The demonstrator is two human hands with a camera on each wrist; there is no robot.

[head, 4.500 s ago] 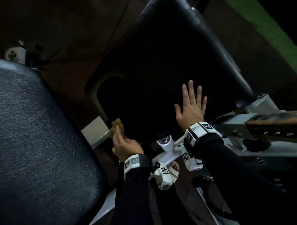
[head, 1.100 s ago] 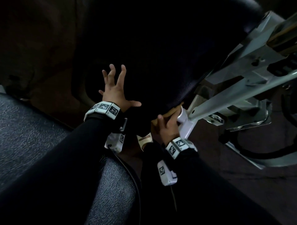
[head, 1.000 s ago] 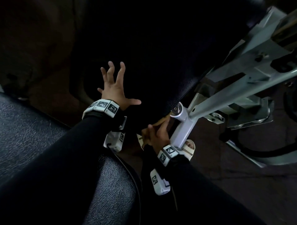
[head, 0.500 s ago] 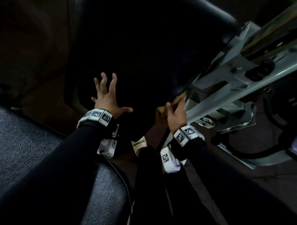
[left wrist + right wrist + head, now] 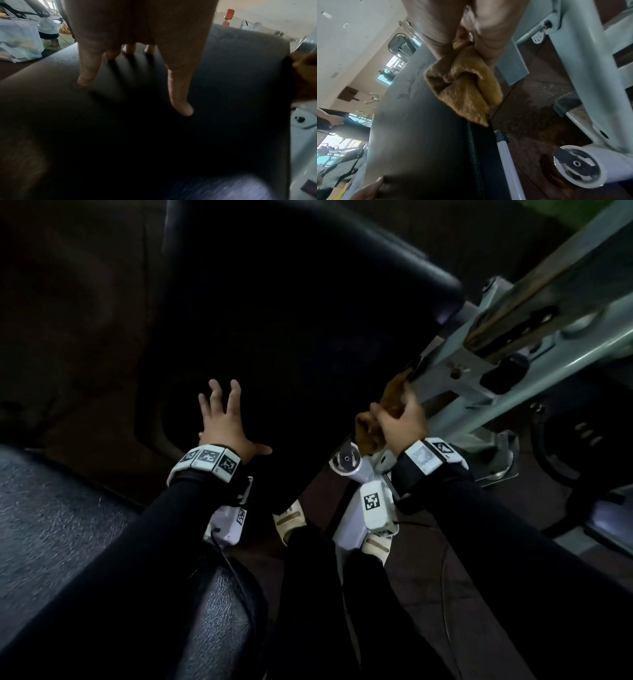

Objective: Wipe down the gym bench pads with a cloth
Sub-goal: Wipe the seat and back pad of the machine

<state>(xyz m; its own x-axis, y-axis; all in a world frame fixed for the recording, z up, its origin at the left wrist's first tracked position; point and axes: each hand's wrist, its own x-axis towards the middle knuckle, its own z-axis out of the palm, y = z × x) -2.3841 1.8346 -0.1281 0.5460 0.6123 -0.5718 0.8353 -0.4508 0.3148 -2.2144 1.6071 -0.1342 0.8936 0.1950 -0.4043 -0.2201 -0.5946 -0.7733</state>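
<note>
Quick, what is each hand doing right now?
Left hand: open, fingers spread on the black padded bench pad.
Right hand: gripping the brown fuzzy cloth.

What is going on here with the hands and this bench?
A person is wiping a black padded gym bench pad. The right hand grips a crumpled mustard-brown cloth against the pad's side edge, next to the pale grey metal frame. The left hand rests on the pad's face with fingers spread, apparently bracing it.

Bunched mustard cloth (image 5: 464, 86) lies against black bench pad's (image 5: 301, 337) side edge.
</note>
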